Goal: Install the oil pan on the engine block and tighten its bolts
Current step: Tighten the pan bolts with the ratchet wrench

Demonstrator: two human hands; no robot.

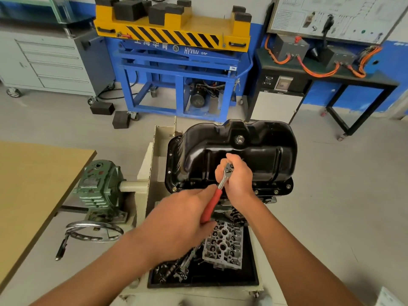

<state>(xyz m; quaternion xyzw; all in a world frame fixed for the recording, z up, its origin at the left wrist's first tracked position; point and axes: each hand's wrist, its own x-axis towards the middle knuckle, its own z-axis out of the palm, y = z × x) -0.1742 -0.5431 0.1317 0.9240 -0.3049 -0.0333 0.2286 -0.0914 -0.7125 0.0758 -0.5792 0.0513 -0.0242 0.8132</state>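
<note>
A glossy black oil pan [254, 149] sits upside-down on the engine block, its drain plug [239, 139] facing up. Several bolts show along its flange [273, 191]. A ratchet wrench with a red handle [213, 204] and chrome head [228, 170] stands over the pan's near edge. My right hand [239, 180] curls around the ratchet head. My left hand [183, 221] grips the red handle lower down. The socket and the bolt under it are hidden by my right hand.
A black tray [249, 274] below holds a cylinder head [224, 246] and loose valve parts. A green gearbox [99, 186] with a chrome handwheel [95, 234] is at left, beside a wooden tabletop [33, 184]. A blue and yellow lift stand [176, 51] is behind.
</note>
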